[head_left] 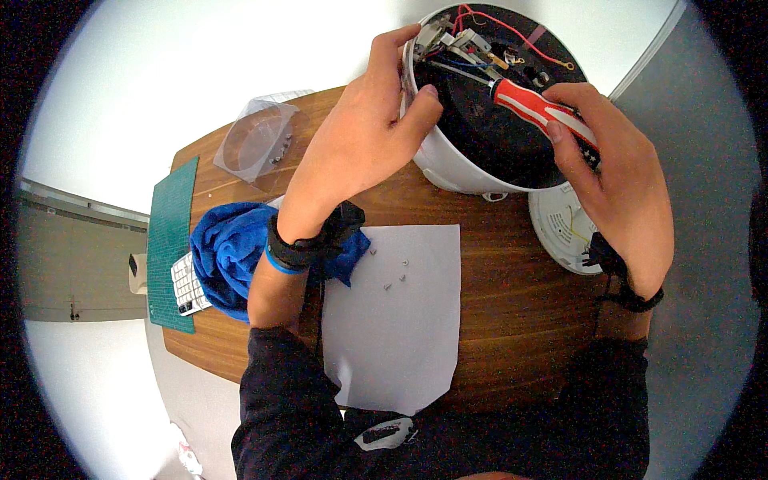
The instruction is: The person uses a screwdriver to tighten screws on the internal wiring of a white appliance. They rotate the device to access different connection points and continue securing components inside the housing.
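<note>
a: which containers lie before you, and what do they hold?

b: at far right, over your wooden table (496,280), is one white housing (452,160), tilted with its open top toward you; its black interior holds red wiring (516,32) and a cluster of pale fittings (472,42). at far left, one clear plastic box (248,144) contains several small metal pieces (284,148), too small to count.

a: how are your two hands set?

b: your left hand (364,120) grips the housing's left rim, thumb over the edge; your right hand (616,156) is closed round one red, white and black screwdriver (524,102), its shaft pointing left inside the housing. whether its tip touches anything cannot be told.

a: what writing can you find?

b: small print on one white disc (564,228) at right, beside your right wrist, too fine to read.

a: your remaining counts?

b: four small screws (406,262) on one white sheet (400,344), near you; to its left, one blue cloth (228,248) partly covering one white keyboard (186,282), and one green mat (168,240) at the table's left edge.
</note>
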{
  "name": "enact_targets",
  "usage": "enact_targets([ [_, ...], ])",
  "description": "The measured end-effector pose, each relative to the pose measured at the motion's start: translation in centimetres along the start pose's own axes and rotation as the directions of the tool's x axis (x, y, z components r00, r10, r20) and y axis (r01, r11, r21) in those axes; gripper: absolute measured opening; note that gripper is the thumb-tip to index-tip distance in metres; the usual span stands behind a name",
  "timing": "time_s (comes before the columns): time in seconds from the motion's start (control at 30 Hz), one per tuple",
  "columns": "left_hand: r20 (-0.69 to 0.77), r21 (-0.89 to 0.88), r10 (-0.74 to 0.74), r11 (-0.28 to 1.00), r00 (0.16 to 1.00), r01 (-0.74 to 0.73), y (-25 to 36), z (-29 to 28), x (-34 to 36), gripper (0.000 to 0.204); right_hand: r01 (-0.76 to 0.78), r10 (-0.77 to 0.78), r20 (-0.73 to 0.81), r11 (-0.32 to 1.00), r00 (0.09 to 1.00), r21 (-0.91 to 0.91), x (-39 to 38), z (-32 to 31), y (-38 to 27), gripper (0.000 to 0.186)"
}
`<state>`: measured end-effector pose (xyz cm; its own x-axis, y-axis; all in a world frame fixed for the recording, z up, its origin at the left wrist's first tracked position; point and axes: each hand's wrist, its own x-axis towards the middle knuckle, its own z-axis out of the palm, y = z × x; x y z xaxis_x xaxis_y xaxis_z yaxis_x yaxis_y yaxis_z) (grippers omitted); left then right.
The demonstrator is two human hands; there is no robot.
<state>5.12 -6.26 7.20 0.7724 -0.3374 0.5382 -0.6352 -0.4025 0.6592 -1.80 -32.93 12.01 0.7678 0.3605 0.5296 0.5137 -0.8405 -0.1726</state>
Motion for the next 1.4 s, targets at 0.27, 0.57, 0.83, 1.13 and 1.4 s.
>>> enact_targets([
  [0.27, 0.015, 0.018, -0.046, 0.999, 0.999, 0.045, 0.2, -0.2, -0.1, 0.061, 0.053, -0.053, -0.003, 0.998, 0.999, -0.022, 0.1, 0.2, 0.4, 0.026],
  [0.57, -0.013, 0.013, 0.025, 1.0, 1.0, -0.025, -0.4, 0.0, 0.0, 0.061, 0.059, -0.056, 0.047, 0.996, 0.997, -0.063, -0.1, -0.4, 0.4, 0.033],
  [0.83, 0.009, 0.023, -0.017, 1.0, 1.0, 0.017, -0.2, -0.2, 0.0, 0.062, 0.011, 0.0, -0.077, 0.99, 0.997, 0.142, 0.3, 0.9, 0.9, 0.026],
  [1.13, 0.0, 0.076, -0.002, 0.997, 1.0, 0.002, 0.0, -0.2, 0.0, 0.064, 0.044, -0.045, -0.076, 0.999, 0.996, -0.012, 0.3, 0.2, -0.3, 0.032],
  [1.4, -0.018, -0.007, 0.08, 0.997, 0.997, -0.08, -0.8, 0.5, 0.0, 0.064, 0.189, -0.209, -0.18, 0.974, 0.961, -0.121, 1.2, 0.5, 1.7, 0.047],
])
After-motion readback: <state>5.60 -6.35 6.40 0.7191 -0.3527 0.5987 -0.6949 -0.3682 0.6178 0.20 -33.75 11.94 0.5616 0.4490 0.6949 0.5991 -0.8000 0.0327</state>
